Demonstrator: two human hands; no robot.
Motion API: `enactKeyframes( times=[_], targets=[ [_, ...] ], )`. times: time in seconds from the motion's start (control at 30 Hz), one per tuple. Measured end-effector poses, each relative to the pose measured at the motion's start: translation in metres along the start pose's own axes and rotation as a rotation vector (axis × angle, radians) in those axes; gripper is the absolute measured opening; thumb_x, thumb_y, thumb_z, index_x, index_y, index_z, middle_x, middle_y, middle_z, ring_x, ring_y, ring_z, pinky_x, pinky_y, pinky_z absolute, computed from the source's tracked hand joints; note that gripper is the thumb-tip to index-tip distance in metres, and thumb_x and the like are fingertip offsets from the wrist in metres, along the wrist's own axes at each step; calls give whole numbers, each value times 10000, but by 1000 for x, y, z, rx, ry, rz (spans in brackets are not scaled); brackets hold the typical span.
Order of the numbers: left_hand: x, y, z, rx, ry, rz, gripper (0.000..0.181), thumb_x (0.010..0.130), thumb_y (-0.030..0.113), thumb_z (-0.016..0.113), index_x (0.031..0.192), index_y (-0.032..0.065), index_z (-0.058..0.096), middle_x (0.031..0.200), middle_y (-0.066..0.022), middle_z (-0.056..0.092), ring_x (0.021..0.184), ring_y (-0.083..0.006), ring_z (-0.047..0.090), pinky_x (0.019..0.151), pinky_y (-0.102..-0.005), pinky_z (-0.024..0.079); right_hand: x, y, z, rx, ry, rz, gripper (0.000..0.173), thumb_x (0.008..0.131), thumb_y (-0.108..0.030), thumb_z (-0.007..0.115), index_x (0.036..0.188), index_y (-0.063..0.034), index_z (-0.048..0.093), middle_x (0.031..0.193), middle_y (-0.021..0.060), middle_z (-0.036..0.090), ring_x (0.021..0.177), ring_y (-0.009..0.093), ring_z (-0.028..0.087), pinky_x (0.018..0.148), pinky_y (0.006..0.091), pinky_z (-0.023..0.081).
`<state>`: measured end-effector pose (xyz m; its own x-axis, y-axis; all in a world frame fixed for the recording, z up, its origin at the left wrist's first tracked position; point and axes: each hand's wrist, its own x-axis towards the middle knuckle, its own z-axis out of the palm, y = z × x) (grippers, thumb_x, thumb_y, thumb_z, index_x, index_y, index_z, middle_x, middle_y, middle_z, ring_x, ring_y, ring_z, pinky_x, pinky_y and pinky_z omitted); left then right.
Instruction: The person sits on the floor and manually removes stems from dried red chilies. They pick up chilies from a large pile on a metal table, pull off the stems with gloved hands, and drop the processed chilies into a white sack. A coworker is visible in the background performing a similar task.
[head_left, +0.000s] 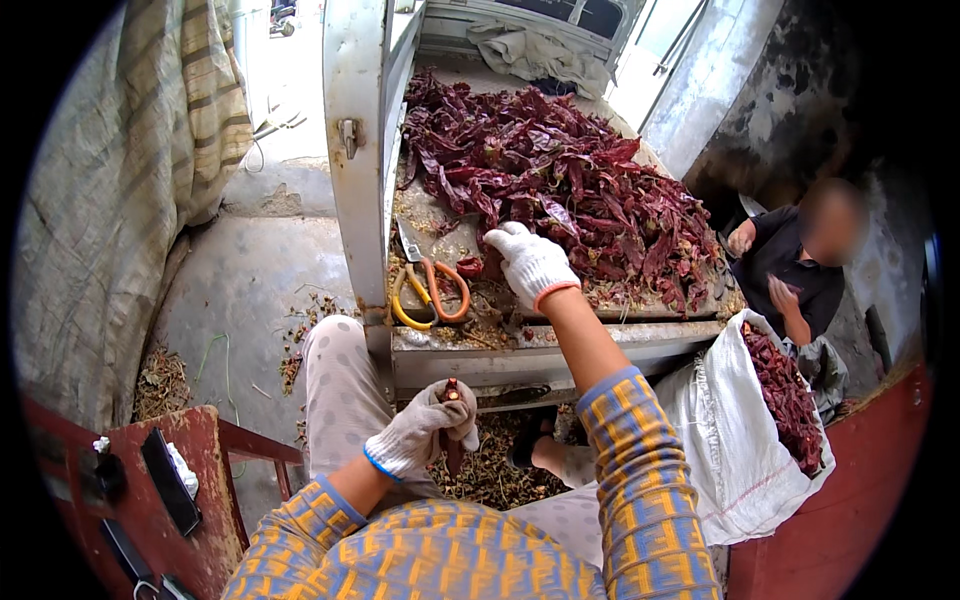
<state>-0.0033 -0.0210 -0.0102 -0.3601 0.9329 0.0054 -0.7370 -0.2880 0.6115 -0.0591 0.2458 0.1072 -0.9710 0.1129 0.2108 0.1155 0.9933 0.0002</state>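
My left hand (439, 424), in a white knit glove with a blue cuff edge, is closed on a dried red chili pepper (452, 456) above my lap. My right hand (531, 262), in a white glove with a red cuff edge, reaches over the near edge of a heap of dried red chili peppers (555, 165) on the platform. Its fingers are bent over the peppers; whether they grip one is hidden. Left of it lie scissors (429, 292) with orange and yellow handles, blades pointing away from me.
A white woven sack (720, 442) full of dried peppers stands at right, near a seated person (795, 262). A metal post (356, 150) rises left of the platform. Plant scraps (502, 465) cover the floor below. A worn red wooden stool (180, 427) holds dark objects at left.
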Motion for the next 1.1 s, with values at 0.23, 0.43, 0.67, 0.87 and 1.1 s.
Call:
enactKeyframes(
  times=[0.23, 0.43, 0.67, 0.87, 1.1],
  targets=[
    [-3, 0, -3, -52, 3, -2, 221, 863, 184, 754, 906, 60, 577, 743, -65, 542, 724, -237, 628, 740, -406, 572, 5, 15, -22, 334, 162, 112, 235, 893, -24, 657, 1111, -106, 690, 977, 121, 733, 889, 264, 709, 820, 354, 553],
    [2, -5, 0, -21, 64, 12, 289, 876, 268, 768, 921, 56, 578, 860, -96, 632, 800, -230, 666, 768, -382, 580, -32, 26, -69, 1372, 216, 535, 35, 912, -103, 666, 943, -113, 654, 750, -20, 629, 535, 76, 525, 452, 241, 382],
    [5, 1, 15, -91, 88, 26, 196, 991, 244, 673, 958, 84, 566, 1137, -123, 635, 975, -226, 671, 788, -360, 585, -124, -9, -76, 1693, 68, 553, 184, 940, -33, 601, 1103, -103, 650, 924, -10, 660, 672, 59, 590, 534, 203, 469],
    [-1, -6, 9, -303, 46, -101, 145, 1020, 217, 627, 1021, 76, 589, 1114, -144, 641, 970, -243, 666, 762, -376, 580, -183, -50, -51, 1198, 214, 71, 314, 855, 96, 568, 1110, -55, 672, 976, 47, 676, 835, 138, 666, 702, 276, 565],
    [-2, -20, 13, -369, 180, -214, 152, 1013, 255, 642, 1098, 134, 607, 1080, -19, 646, 985, -181, 661, 831, -410, 595, -201, -87, -30, 276, 170, -457, 332, 728, -75, 698, 1053, -140, 689, 1011, 47, 687, 873, 259, 665, 731, 388, 551]
  ],
)
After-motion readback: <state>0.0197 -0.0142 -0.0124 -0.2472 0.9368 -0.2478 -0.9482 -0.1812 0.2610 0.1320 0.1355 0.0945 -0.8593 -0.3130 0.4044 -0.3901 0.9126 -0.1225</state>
